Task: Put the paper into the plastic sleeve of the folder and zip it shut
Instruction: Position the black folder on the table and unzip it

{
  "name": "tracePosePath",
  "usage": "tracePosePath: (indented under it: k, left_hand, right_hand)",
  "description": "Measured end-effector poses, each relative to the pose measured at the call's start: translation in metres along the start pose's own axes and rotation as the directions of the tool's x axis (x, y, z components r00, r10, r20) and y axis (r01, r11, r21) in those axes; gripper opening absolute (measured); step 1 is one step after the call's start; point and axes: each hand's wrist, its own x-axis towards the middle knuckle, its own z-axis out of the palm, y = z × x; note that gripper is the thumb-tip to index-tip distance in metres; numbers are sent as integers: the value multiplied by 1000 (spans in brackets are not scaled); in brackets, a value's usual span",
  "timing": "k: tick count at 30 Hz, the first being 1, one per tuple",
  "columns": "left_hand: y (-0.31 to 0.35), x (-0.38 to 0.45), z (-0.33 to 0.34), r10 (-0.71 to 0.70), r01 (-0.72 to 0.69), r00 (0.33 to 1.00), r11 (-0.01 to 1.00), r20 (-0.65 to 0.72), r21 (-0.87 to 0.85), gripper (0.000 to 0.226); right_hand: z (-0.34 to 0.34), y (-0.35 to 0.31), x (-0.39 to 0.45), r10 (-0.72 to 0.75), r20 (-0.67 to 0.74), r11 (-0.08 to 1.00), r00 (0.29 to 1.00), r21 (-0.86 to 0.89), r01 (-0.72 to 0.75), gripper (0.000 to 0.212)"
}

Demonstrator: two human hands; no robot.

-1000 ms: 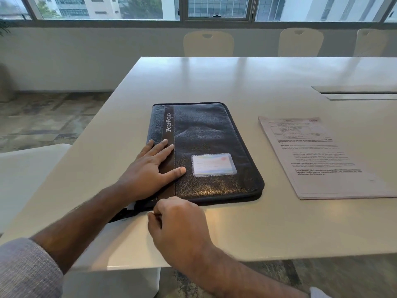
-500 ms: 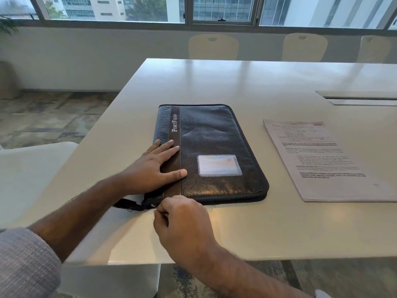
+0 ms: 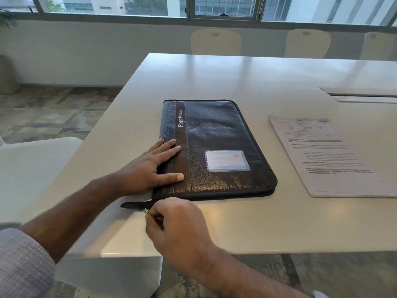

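A dark leather zip folder (image 3: 217,138) marked "Portfolio" lies closed on the white table (image 3: 257,222). My left hand (image 3: 148,168) rests flat on the folder's near left part, fingers straight. My right hand (image 3: 178,224) sits at the folder's near left corner with fingers curled, pinching the small metal zipper pull (image 3: 145,210) beside the black zipper tail (image 3: 135,204). A printed paper stack (image 3: 328,160) lies on the table to the right of the folder, apart from both hands.
The table's near edge runs just below my right hand. A cable hatch (image 3: 363,94) is set in the table at the far right. Cream chairs (image 3: 216,41) stand along the far side under the windows. A white seat (image 3: 32,168) is at my left.
My right hand has drawn back slightly toward me at the folder's corner, and the zipper pull and black tail now show. My left hand stays flat on the folder.
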Motion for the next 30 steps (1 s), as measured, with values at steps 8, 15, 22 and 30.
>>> tracePosePath:
  k: [8, 15, 22, 30]
  left_hand:
    - [3, -1, 1, -4, 3, 1000, 1000, -24, -29, 99]
    - [14, -3, -2, -1, -2, 997, 999, -80, -40, 80]
    - [76, 1, 12, 108, -116, 948, 993, -299, -10, 56]
    - [135, 32, 57, 179, -135, 970, 959, -163, 250, 110]
  right_hand:
    - [-2, 0, -1, 30, -17, 999, 999, 30, -29, 20]
    - [-26, 10, 3, 73, -62, 989, 995, 134, -64, 32]
    - [-82, 48, -3, 224, -420, 956, 879, 268, -116, 29]
    - [-139, 93, -9, 363, -652, 930, 666, 302, -211, 26]
